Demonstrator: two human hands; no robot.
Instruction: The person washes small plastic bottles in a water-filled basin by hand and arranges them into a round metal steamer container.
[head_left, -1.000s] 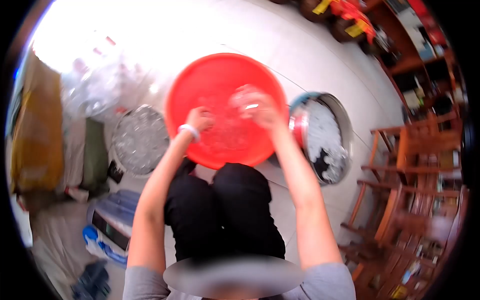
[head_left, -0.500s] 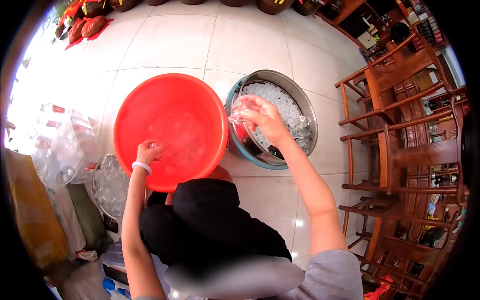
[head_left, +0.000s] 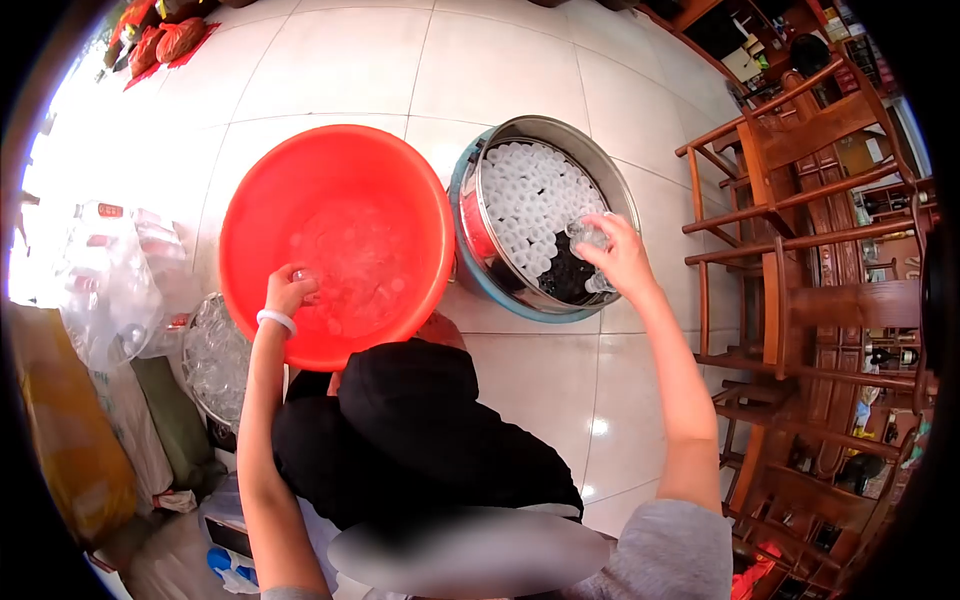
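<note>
A large red basin (head_left: 300, 190) holds water with clear pieces in it. My left hand (head_left: 291, 288) is inside its near-left side, fingers closed round a small clear glass (head_left: 301, 275). To the right stands a round metal tray (head_left: 607, 165) on a blue base, filled with rows of small upturned glasses (head_left: 525, 190); part of its dark bottom shows at the near right. Over that part, my right hand (head_left: 618, 250) grips clear glasses (head_left: 588, 234). Another clear glass (head_left: 598, 283) is just below its fingers.
A round container of clear glassware (head_left: 216, 360) stands left of my knees. Plastic bags (head_left: 105, 290) and a yellow sack (head_left: 65, 410) lie farther left. Wooden chairs (head_left: 800, 230) line the right side. Red-wrapped bundles (head_left: 180, 40) are at the top left.
My right hand has moved from above the gap between basin and tray to the tray's right side, with glasses still in it. The view first swung right, then shifted slightly. My left hand stays in the basin.
</note>
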